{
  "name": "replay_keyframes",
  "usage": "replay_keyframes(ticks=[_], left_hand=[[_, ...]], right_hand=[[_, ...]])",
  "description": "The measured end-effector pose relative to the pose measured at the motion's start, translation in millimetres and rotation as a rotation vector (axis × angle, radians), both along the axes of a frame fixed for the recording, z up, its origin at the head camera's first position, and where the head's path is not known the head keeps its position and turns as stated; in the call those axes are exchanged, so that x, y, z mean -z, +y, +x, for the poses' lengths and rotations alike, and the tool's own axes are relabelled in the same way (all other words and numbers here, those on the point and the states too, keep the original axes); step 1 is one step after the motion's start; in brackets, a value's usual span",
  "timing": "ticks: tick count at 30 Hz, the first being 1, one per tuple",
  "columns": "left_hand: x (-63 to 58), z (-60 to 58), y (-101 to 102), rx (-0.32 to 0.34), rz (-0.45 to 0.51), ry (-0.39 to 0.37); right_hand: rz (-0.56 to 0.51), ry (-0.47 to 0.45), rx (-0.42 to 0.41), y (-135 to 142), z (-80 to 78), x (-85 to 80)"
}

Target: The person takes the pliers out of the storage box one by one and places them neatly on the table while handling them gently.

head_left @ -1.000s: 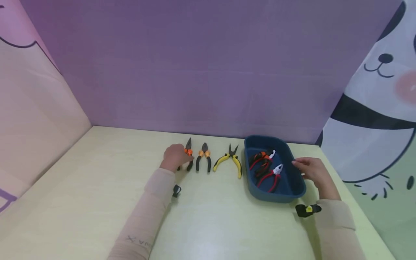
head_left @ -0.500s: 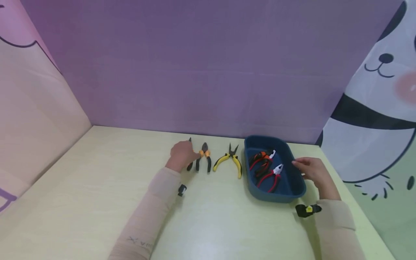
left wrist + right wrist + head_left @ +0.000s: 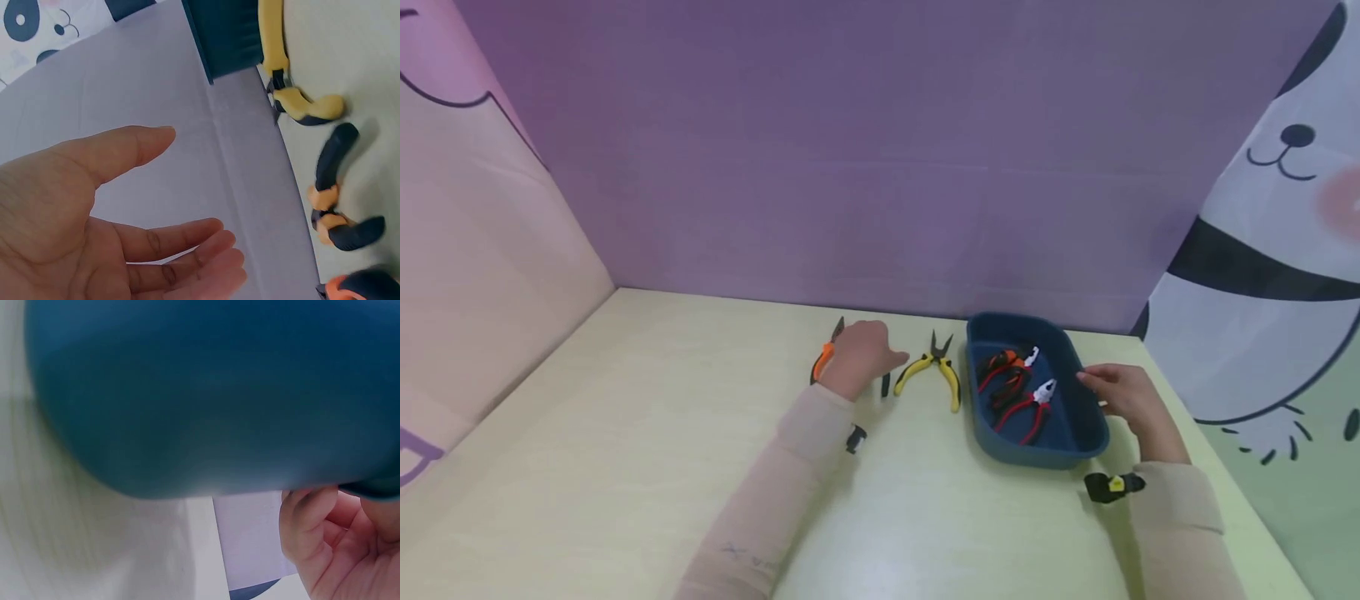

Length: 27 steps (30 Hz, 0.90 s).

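Note:
My left hand [image 3: 861,354] hovers over the row of pliers, thumb spread apart from the other fingers and nothing between them in the left wrist view. It mostly hides the black-handled pliers with light orange collars [image 3: 331,219] in the head view. Left of it lie the orange-and-black long-nose pliers [image 3: 824,358], partly covered. Yellow-handled pliers [image 3: 953,387] rest spread open to its right. My right hand [image 3: 1123,392] pinches the right rim of a dark blue plastic bin [image 3: 1030,455], thumb on the inner side. Inside the bin are red-handled pliers [image 3: 1041,396] and several red, orange and black pliers [image 3: 1009,379].
The pale wooden table [image 3: 625,458] meets a purple cloth backdrop [image 3: 880,167] just behind the tools. A panda-print cloth [image 3: 1262,250] borders the right side, and a light cloth [image 3: 482,250] the left.
My left hand has moved right, from the orange-and-black long-nose pliers to over the black-handled pliers beside them. My right hand stays at the bin's rim.

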<state>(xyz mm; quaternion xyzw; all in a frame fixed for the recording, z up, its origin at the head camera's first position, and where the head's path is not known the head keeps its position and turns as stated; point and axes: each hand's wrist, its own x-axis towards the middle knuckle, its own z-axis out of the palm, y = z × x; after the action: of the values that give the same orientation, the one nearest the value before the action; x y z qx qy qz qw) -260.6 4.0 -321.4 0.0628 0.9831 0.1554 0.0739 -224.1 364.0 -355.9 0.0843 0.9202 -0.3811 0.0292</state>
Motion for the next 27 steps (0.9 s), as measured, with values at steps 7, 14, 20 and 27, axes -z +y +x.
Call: replay_keyframes(ticks=[7,14,20,27], left_hand=[[-5.0,1.8,16,0.051,0.040,0.016],[-7.3,3.7,31,0.098,0.007,0.042],[-10.3,10.9,48,0.152,0.046,0.086],[-10.7,12.9,68,0.183,0.048,0.088]], right_hand=[[-0.007,0.008,-0.004,2,0.7,-0.1],[-0.004,-0.001,-0.004,2,0.3,0.3],[0.010,-0.002,0.001,6,-0.4,-0.4],[-0.012,-0.004,0.003,6,1.5,1.5]])
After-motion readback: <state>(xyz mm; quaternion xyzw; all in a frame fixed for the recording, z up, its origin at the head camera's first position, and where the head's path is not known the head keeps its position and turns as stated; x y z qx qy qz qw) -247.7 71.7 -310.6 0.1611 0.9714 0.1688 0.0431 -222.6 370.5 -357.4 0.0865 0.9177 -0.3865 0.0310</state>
